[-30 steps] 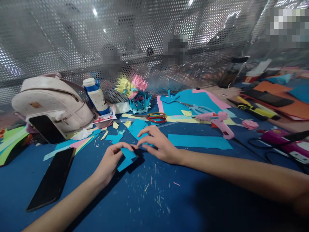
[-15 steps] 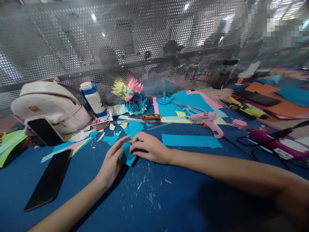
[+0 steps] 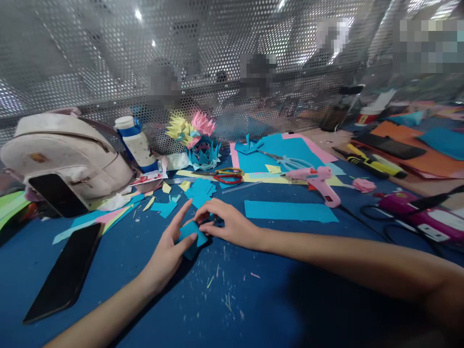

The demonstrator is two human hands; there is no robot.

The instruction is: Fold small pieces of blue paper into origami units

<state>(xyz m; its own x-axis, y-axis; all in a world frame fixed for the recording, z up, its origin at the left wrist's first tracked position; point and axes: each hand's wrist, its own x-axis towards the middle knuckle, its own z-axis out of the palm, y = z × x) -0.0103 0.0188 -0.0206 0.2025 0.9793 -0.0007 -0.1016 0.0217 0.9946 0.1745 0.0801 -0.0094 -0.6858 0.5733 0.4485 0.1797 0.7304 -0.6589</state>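
A small piece of blue paper (image 3: 189,233) lies between my hands near the middle of the blue table. My left hand (image 3: 171,241) grips it from the left, thumb on top and index finger raised. With fingertips pinched, my right hand (image 3: 226,221) holds the paper's right edge. Just beyond my fingers is a pile of cut blue paper pieces (image 3: 200,191). A long blue paper strip (image 3: 290,211) rests to the right of my right hand. Scissors with red and yellow handles (image 3: 228,175) lie behind the pile.
A pink glue gun (image 3: 315,181) with a black cord lies at right, near a purple power strip (image 3: 416,215). Folded paper flowers (image 3: 203,145) stand at the back. At left are a bag (image 3: 65,154), a bottle (image 3: 136,144) and a dark phone (image 3: 67,273).
My left thumb has come over the top of the blue paper, and the paper has turned in my hands. The right fingers have closed in on its edge. The view has shifted slightly.
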